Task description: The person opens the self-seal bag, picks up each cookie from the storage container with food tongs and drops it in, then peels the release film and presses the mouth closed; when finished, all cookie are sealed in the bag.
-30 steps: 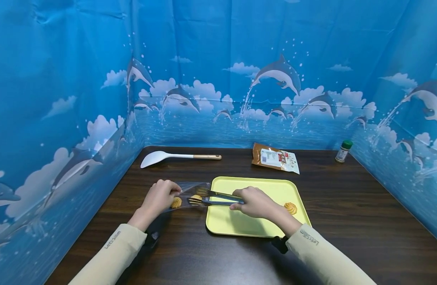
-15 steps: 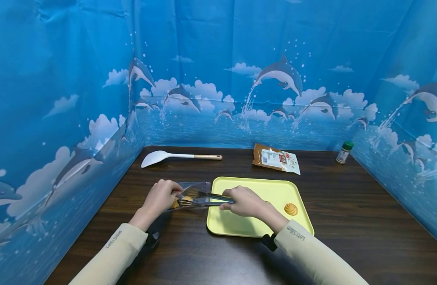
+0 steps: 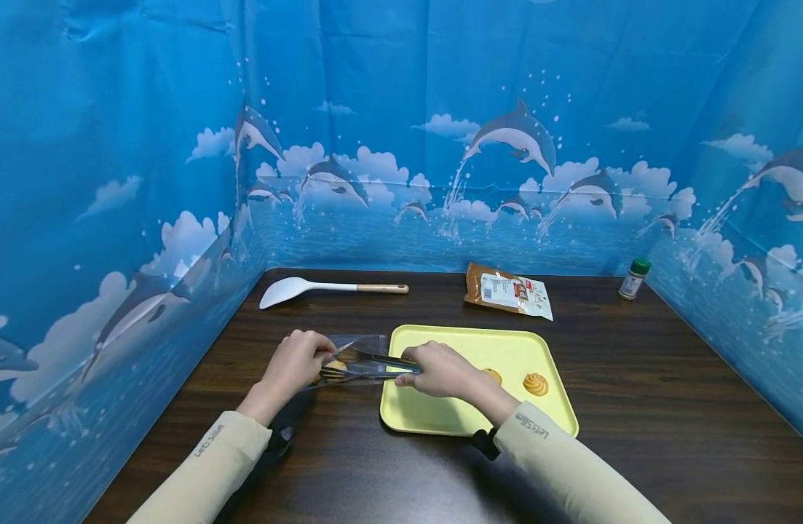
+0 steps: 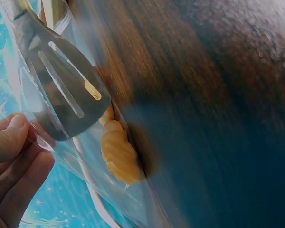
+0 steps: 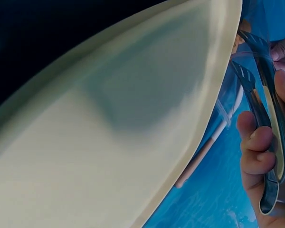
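Observation:
My left hand (image 3: 298, 360) pinches the edge of a clear plastic bag (image 3: 375, 342) between thumb and fingers. In the left wrist view, a ridged golden cookie (image 4: 118, 152) lies inside that bag. My right hand (image 3: 443, 371) grips a pair of dark metal tongs (image 5: 267, 76), whose slotted heads reach left into the bag. Another cookie (image 3: 336, 366) shows at the tong heads, partly covered by them. Close to the left thumb, one slotted tong head (image 4: 88, 116) fills the bag's mouth in the left wrist view.
Under my right hand lies a yellow tray (image 3: 434, 418), bearing a swirled cookie (image 3: 535, 383) and a second cookie (image 3: 492, 375) partly hidden by the wrist. Behind are a white spatula (image 3: 309, 286), a brown snack pouch (image 3: 509, 291) and a green-capped bottle (image 3: 633, 279).
My right hand has moved left, carrying the tongs and a cookie deeper into the bag. A second cookie on the tray has come into sight behind the wrist. My left hand stays put.

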Demonstrator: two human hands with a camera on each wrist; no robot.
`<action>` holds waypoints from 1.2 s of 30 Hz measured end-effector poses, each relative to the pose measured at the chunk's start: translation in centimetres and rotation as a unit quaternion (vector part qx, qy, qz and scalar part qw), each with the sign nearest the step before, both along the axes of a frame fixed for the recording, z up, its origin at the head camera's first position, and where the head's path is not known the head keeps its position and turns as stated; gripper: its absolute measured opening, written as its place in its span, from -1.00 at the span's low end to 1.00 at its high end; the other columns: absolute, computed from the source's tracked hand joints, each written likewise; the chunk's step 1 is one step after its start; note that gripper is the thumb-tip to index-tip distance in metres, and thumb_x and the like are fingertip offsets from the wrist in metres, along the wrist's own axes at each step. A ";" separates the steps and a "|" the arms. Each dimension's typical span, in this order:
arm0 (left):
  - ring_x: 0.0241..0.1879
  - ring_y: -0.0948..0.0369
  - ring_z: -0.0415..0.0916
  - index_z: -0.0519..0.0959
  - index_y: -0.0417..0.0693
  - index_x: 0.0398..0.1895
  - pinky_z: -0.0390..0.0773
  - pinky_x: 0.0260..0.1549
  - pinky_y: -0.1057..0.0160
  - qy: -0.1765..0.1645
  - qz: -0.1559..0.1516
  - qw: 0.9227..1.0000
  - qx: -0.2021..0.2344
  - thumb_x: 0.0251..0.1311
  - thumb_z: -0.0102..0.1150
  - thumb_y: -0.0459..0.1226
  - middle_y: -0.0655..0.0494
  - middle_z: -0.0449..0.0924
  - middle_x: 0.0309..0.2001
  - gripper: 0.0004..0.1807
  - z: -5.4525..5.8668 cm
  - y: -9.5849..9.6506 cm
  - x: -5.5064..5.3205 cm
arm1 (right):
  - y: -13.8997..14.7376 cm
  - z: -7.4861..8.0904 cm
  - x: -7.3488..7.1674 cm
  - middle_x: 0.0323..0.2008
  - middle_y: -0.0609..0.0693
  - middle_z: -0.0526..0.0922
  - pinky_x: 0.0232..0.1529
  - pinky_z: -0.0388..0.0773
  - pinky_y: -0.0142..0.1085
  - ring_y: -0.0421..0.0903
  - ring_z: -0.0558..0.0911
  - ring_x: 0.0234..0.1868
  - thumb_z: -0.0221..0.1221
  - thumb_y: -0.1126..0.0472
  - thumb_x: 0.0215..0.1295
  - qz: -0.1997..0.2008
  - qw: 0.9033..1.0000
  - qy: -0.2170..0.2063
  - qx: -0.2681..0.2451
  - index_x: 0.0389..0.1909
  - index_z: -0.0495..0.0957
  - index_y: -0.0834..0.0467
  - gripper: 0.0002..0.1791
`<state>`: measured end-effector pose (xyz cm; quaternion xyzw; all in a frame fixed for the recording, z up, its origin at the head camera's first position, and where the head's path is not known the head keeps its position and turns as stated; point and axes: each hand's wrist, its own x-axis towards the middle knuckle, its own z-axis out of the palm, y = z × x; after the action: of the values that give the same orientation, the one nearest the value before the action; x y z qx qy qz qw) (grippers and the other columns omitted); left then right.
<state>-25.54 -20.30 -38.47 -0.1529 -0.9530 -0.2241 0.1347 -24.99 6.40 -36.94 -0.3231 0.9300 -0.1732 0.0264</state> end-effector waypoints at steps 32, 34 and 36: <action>-0.34 0.09 0.68 0.76 -0.18 -0.31 0.66 -0.29 0.05 -0.004 0.008 1.000 -0.022 0.17 0.23 -0.49 -0.03 0.75 -0.32 -0.85 -0.3 0.2 -0.1 | 14.6 0.0 4.8 -0.27 -0.10 0.69 -0.37 0.46 -0.31 -0.27 0.51 -0.40 0.28 -0.08 0.25 -0.125 0.991 -0.004 -0.046 0.05 0.61 0.21 -0.49; -0.34 0.09 0.68 0.76 -0.18 -0.31 0.66 -0.29 0.04 -0.005 0.007 1.000 -0.022 0.17 0.22 -0.49 -0.03 0.75 -0.31 -0.84 -0.2 0.2 -0.1 | 15.6 0.1 5.3 -0.35 -0.13 0.65 -0.45 0.40 -0.36 -0.28 0.46 -0.46 0.27 -0.12 0.24 -0.135 0.990 -0.006 -0.048 0.06 0.60 0.24 -0.44; -0.34 0.09 0.68 0.76 -0.18 -0.31 0.66 -0.29 0.05 -0.006 0.005 1.000 -0.022 0.17 0.22 -0.50 -0.03 0.75 -0.31 -0.84 -0.1 0.2 -0.1 | 16.6 0.0 5.8 -0.46 -0.15 0.59 -0.53 0.31 -0.38 -0.28 0.40 -0.54 0.27 -0.11 0.24 -0.148 0.988 -0.009 -0.051 0.08 0.58 0.26 -0.42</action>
<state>-25.67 -20.07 -38.60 -0.1502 -0.9592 -0.2032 0.1268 -19.22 22.96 -36.90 -0.1813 0.9573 -0.2251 -0.0073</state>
